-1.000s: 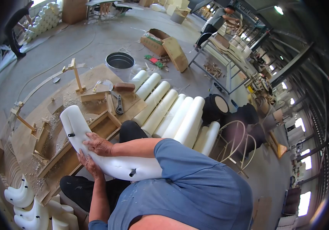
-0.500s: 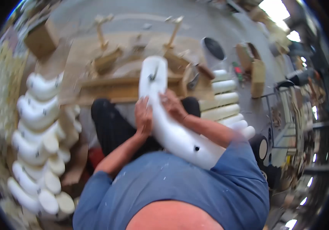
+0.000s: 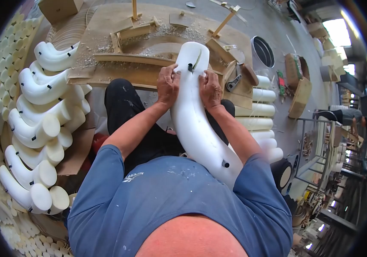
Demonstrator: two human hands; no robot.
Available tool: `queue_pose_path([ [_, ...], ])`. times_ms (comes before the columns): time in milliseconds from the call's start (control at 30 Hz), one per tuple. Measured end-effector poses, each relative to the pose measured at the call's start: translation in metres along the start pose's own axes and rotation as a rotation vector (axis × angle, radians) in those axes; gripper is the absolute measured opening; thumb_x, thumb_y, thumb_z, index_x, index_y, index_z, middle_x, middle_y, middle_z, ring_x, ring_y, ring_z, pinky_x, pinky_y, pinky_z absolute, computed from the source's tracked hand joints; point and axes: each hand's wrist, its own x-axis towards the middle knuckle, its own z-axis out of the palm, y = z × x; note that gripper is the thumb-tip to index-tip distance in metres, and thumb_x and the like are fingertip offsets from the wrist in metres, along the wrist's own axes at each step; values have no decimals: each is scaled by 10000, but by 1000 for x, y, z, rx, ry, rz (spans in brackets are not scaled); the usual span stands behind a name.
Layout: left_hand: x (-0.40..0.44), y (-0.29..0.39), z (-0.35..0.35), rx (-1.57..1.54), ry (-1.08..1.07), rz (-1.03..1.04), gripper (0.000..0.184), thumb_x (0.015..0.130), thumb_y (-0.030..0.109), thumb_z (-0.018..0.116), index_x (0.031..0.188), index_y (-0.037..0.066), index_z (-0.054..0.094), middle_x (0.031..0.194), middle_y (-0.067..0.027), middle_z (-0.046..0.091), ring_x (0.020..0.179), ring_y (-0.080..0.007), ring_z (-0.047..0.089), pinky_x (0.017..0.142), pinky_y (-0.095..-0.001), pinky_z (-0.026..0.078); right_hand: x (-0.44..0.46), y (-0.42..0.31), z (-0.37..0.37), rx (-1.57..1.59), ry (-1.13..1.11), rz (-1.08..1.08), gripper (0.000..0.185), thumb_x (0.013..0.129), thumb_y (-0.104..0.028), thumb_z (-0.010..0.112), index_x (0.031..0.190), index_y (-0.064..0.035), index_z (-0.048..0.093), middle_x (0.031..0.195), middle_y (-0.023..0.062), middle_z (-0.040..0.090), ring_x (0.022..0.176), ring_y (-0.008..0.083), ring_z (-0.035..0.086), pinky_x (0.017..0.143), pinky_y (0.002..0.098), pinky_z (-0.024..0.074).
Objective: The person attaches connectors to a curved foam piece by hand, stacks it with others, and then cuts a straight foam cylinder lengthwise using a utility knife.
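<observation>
A long curved white foam piece lies across my lap, its upper end leaning over the wooden bench. A slit and a dark plug mark that upper end, and a second dark plug sticks out lower down. My left hand grips the left edge just below the slit, fingers bent against the foam. Opposite it, my right hand holds the right edge, its fingers curled over the side. Close to my right hand, a metal tool rests on the bench beside a brown-handled tool.
A wooden bench top carries a curved wooden jig and scattered white shavings. Curved white foam pieces are stacked at left. Straight white rolls lie at right, near a round bin. Another person stands far right.
The view has shifted and become sharper. My right hand has moved from the front of the foam to its right edge, and my left hand now sits higher, nearer the slit end.
</observation>
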Motion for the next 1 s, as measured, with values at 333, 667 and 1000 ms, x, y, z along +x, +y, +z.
queue_pose_path([
  [333, 16, -41, 5, -111, -345, 144, 650, 977, 287, 623, 1563, 130, 391, 1644, -256, 152, 1523, -409, 185, 1231, -439, 193, 6, 14, 41, 38, 81, -240, 452, 980, -165, 603, 1423, -83, 562, 1444, 280, 472, 1330, 438, 473, 1096, 462, 421],
  [667, 17, -39, 7, -71, -360, 74, 608, 985, 220, 591, 1556, 141, 398, 1652, -214, 147, 1533, -377, 164, 1236, -443, 187, 8, 13, 49, -40, 55, -242, 446, 945, -131, 634, 1389, -108, 605, 1443, 289, 462, 1316, 450, 479, 1067, 468, 445],
  [1000, 26, -51, 14, -211, -329, 81, 517, 1006, 235, 547, 1508, 132, 484, 1627, -237, 208, 1504, -392, 242, 1228, -432, 210, 15, 16, 51, -57, 48, -243, 394, 943, -135, 649, 1337, -128, 652, 1411, 267, 500, 1291, 429, 504, 1041, 457, 465],
])
